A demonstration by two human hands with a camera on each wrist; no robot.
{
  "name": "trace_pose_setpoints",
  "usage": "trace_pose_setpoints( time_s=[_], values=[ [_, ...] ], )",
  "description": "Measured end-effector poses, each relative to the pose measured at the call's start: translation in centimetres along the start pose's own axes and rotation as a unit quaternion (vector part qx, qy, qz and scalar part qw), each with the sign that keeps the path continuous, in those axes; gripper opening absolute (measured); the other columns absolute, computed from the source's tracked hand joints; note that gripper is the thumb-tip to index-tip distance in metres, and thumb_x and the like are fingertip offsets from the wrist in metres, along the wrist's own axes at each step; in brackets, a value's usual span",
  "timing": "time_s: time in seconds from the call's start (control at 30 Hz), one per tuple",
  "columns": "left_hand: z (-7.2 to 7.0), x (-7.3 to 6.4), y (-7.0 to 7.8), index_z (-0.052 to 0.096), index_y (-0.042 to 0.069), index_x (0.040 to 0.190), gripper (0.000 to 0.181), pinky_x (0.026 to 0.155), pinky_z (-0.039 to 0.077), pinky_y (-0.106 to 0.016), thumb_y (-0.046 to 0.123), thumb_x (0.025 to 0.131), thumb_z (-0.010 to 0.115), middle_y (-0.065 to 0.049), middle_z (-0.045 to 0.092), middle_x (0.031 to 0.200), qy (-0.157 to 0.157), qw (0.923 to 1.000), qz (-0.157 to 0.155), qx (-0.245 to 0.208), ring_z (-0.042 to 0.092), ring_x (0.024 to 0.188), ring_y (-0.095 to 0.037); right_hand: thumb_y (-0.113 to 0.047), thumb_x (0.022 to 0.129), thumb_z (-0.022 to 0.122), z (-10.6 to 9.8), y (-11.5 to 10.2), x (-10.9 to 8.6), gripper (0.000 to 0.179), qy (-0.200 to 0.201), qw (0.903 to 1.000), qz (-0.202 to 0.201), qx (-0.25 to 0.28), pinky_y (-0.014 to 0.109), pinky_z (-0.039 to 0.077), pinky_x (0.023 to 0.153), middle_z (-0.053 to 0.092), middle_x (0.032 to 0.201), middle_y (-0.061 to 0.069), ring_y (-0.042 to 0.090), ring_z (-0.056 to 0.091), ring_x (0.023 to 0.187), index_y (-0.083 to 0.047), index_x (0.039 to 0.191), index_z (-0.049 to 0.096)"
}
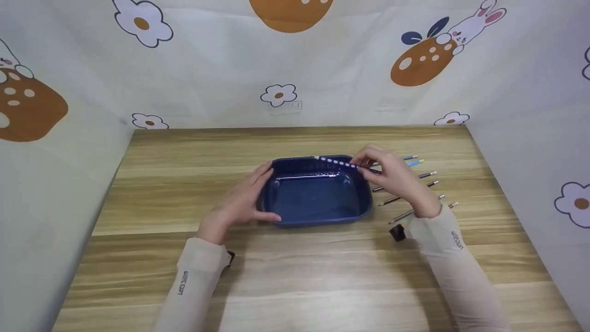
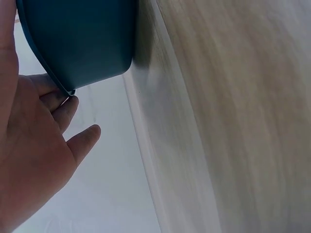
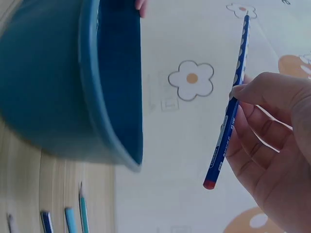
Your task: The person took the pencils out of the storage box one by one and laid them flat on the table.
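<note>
A deep blue plastic tray [image 1: 313, 221] stands at the middle of the table. My left hand [image 1: 244, 198] holds its left end, thumb over the front rim and fingers along the side; the left wrist view shows the fingertips [image 2: 68, 109] right at the tray's rim. Between thumb and fingers, my right hand [image 1: 389, 173] pinches a dark blue pencil [image 3: 227, 128] with white dots and a red end. In the head view this pencil slants over the tray's back right corner, its tip pointing left. Nothing lies inside the tray.
Several pencils [image 1: 405, 214] lie in a loose row to the right of the tray, partly hidden under my right hand and forearm. Patterned cloth walls [image 1: 221, 83] enclose the wooden table [image 1: 313, 276] at the back and both sides.
</note>
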State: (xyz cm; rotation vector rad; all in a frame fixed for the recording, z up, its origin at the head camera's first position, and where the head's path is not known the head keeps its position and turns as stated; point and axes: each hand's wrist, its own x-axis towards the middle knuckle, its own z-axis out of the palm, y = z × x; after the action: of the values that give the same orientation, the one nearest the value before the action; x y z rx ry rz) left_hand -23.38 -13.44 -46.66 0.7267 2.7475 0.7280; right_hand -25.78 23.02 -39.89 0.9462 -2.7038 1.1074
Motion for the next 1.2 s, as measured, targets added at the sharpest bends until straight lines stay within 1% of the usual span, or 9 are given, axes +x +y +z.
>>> trace_pose_setpoints(
  time_s=[0.1, 0.2, 0.4, 0.53, 0.63, 0.77, 0.83, 1.07, 1.2],
  values=[
    [-0.1, -0.2, -0.1, 0.018, 0.008, 0.16, 0.123, 0.126, 0.021, -0.047, 0.063, 0.069, 0.081, -0.002, 0.005, 0.17, -0.001, 1.0, 0.001, 0.004, 0.014, 0.156, -0.028, 0.005, 0.09, 0.064, -0.3, 0.7, -0.4, 0.018, 0.01, 0.9999, -0.003, -0.006, 0.021, 0.056, 0.081, 0.071, 0.102, 0.006, 0.013, 0.064, 0.088, -0.004, 0.104, 0.071],
    [-0.3, -0.3, -0.1, 0.019, 0.007, 0.16, 0.124, 0.126, 0.022, -0.047, 0.064, 0.069, 0.081, -0.003, 0.006, 0.17, 0.003, 0.9999, 0.003, 0.009, 0.015, 0.156, -0.029, 0.006, 0.09, 0.064, -0.7, 1.4, -0.7, 0.017, 0.016, 0.9998, 0.001, -0.008, 0.018, 0.055, 0.081, 0.071, 0.101, 0.008, 0.01, 0.064, 0.086, -0.002, 0.103, 0.071],
    [-0.2, -0.3, -0.2, 0.02, 0.006, 0.159, 0.123, 0.126, 0.022, -0.047, 0.062, 0.069, 0.082, -0.003, 0.007, 0.17, 0.007, 0.9999, 0.014, 0.005, 0.016, 0.156, -0.029, 0.006, 0.089, 0.064, -2.2, 3.0, -1.4, 0.016, 0.03, 0.9987, 0.031, -0.027, 0.014, 0.053, 0.08, 0.072, 0.1, 0.011, 0.012, 0.064, 0.085, 0.0, 0.103, 0.071],
    [-0.2, -0.5, -0.4, 0.02, 0.006, 0.159, 0.123, 0.127, 0.021, -0.047, 0.061, 0.069, 0.082, -0.003, 0.007, 0.17, 0.006, 0.9999, 0.014, 0.002, 0.015, 0.156, -0.029, 0.007, 0.089, 0.064, -2.9, 4.3, -1.5, 0.018, 0.025, 0.9972, 0.053, -0.047, 0.013, 0.052, 0.078, 0.072, 0.1, 0.011, 0.013, 0.063, 0.086, -0.001, 0.104, 0.071],
    [-0.2, -0.6, -0.5, 0.02, 0.006, 0.159, 0.123, 0.127, 0.021, -0.047, 0.06, 0.069, 0.083, -0.004, 0.007, 0.17, 0.009, 0.9999, 0.014, 0.0, 0.015, 0.156, -0.029, 0.006, 0.09, 0.063, -3.3, 5.5, -1.6, 0.018, 0.016, 0.9955, 0.071, -0.061, 0.02, 0.054, 0.079, 0.072, 0.1, 0.013, 0.019, 0.065, 0.088, -0.001, 0.105, 0.07],
    [-0.3, -0.9, -0.6, 0.02, 0.004, 0.159, 0.122, 0.126, 0.021, -0.048, 0.06, 0.069, 0.083, -0.007, 0.008, 0.17, 0.013, 0.9998, 0.018, 0.0, 0.016, 0.155, -0.031, 0.005, 0.092, 0.061, -3.9, 7.1, -1.4, 0.017, 0.005, 0.9929, 0.094, -0.073, 0.037, 0.057, 0.083, 0.072, 0.102, 0.015, 0.026, 0.067, 0.092, 0.0, 0.106, 0.07],
    [-0.3, -1.0, -0.7, 0.02, 0.005, 0.159, 0.123, 0.126, 0.021, -0.048, 0.061, 0.069, 0.082, -0.007, 0.008, 0.17, 0.012, 0.9998, 0.015, 0.002, 0.016, 0.155, -0.031, 0.004, 0.093, 0.06, -4.1, 7.9, -1.2, 0.017, -0.001, 0.9916, 0.104, -0.078, 0.043, 0.057, 0.084, 0.072, 0.102, 0.016, 0.028, 0.067, 0.093, 0.001, 0.106, 0.07],
    [-0.4, -1.0, -0.6, 0.019, 0.006, 0.16, 0.123, 0.126, 0.021, -0.048, 0.062, 0.07, 0.081, -0.004, 0.005, 0.17, 0.007, 0.9999, 0.009, -0.003, 0.015, 0.155, -0.03, 0.002, 0.094, 0.061, -4.9, 10.4, -0.5, 0.016, -0.022, 0.9858, 0.133, -0.1, 0.05, 0.057, 0.088, 0.072, 0.104, 0.019, 0.032, 0.067, 0.097, 0.001, 0.107, 0.071],
    [-0.2, -0.8, -0.5, 0.018, 0.007, 0.16, 0.124, 0.126, 0.021, -0.048, 0.065, 0.069, 0.08, -0.003, 0.004, 0.17, 0.004, 0.9999, 0.011, -0.003, 0.014, 0.156, -0.03, 0.002, 0.093, 0.063, -4.9, 11.7, -0.3, 0.014, -0.029, 0.9841, 0.131, -0.116, 0.051, 0.057, 0.086, 0.073, 0.101, 0.019, 0.032, 0.067, 0.095, 0.0, 0.103, 0.072]
  ],
)
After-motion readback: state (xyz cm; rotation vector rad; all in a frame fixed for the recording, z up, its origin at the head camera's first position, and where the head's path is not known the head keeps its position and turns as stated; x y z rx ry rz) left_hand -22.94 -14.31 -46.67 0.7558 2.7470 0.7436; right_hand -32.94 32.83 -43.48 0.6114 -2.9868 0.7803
